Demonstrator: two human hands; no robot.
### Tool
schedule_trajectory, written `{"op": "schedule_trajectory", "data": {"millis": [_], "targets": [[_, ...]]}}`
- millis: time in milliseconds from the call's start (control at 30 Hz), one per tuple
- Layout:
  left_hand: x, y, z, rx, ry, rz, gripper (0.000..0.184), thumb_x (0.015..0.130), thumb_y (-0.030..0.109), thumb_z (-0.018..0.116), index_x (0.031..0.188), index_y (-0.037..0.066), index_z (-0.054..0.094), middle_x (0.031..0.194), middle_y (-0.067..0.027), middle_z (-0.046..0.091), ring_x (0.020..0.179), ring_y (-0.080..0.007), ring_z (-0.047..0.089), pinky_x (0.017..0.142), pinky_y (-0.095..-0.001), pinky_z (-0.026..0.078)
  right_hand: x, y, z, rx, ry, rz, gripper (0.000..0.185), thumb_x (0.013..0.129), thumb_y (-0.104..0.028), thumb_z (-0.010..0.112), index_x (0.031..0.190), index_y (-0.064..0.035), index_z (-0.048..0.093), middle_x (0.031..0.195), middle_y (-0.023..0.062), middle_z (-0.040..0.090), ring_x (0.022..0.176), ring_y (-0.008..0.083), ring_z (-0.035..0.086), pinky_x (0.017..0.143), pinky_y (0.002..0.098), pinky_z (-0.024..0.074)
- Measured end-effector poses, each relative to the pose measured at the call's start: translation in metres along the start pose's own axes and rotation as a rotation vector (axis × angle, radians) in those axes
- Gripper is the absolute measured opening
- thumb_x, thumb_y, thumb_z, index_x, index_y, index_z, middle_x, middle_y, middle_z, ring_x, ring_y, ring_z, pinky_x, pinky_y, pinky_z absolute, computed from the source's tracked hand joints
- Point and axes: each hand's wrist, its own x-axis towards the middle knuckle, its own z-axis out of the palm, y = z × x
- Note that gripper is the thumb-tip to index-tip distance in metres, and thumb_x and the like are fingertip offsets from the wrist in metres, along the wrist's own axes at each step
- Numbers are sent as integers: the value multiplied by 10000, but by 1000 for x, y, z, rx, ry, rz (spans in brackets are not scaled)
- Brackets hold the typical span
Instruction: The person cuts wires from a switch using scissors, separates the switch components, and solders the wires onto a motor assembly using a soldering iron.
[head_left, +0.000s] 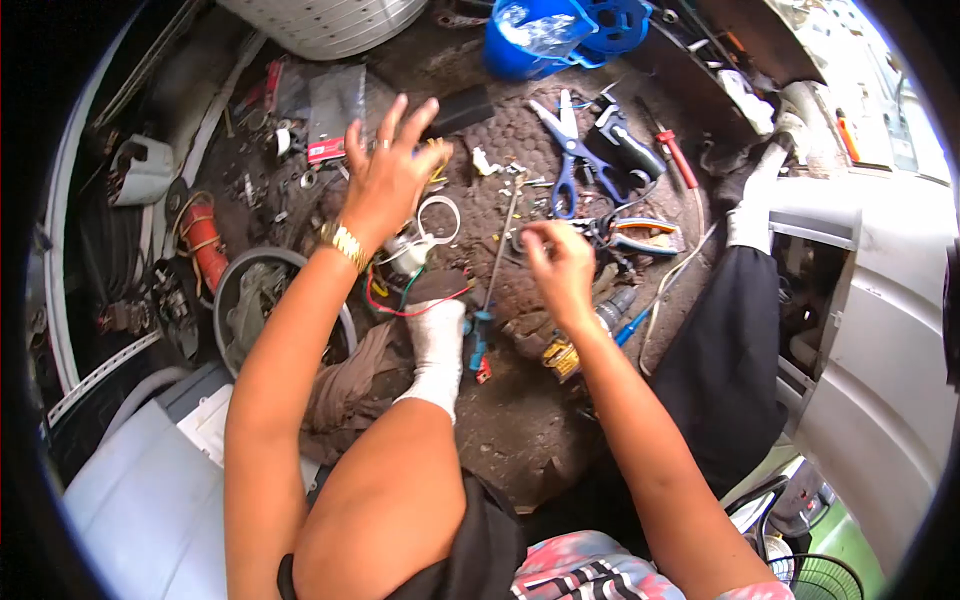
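My left hand (390, 180), a gold watch (349, 244) on its wrist, is held with fingers spread over the littered floor. Just below it are a white plastic ring (456, 207) and a white part (405, 257) with red and green wires, close to my socked foot (436, 345). My right hand (562, 272) has its fingers curled in near a dark round piece; what they hold, if anything, is hidden. A long-shafted screwdriver (494, 262) stretches between the hands. Blue-handled scissors (568, 150) and pliers (640, 240) lie beyond and beside my right hand.
A soldering iron (677, 158) and a black tool (626, 140) lie at right. Near my right forearm are a yellow power tool (562, 358) and a blue screwdriver (632, 328). Blue containers (530, 60), a white basket (330, 25) and a metal bowl (222, 300) surround the area.
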Motion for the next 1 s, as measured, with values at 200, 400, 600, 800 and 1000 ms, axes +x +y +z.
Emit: {"op": "schedule_trajectory", "data": {"millis": [200,400,600,800,1000], "targets": [[-76,61,21,-155,-201,-31,180,705,301,823,869,267,755,1578,23,359,1494,-296,213,1120,-650,90,125,97,-129,-293,465,-21,204,886,-81,642,1071,4,649,1002,178,662,876,302,651,800,390,511],[-99,69,21,-115,18,-326,271,756,254,799,1017,292,735,1497,9,436,1443,-286,274,1096,-615,139,182,176,-146,-780,-29,341,679,865,-321,689,1453,-104,429,1263,237,625,1144,410,614,989,485,474],[-103,58,23,-88,-98,38,76,763,261,763,830,295,752,1304,74,550,1251,-210,420,1030,-504,215,180,193,-144,-742,67,236,322,878,-238,660,1151,-69,646,1081,194,694,1040,381,656,908,471,501],[-99,66,33,-173,-128,-146,115,721,301,804,827,285,763,1412,72,508,1351,-232,360,1024,-519,208,155,87,-193,-350,101,24,290,946,-206,647,1206,-77,648,902,86,688,791,154,630,752,316,496],[-108,74,41,-143,-69,-215,99,722,303,809,795,269,751,1482,54,462,1437,-250,268,1014,-553,200,62,-29,-180,-126,-231,-45,262,902,11,650,1143,-84,611,747,-16,552,626,43,443,559,220,384]]}}
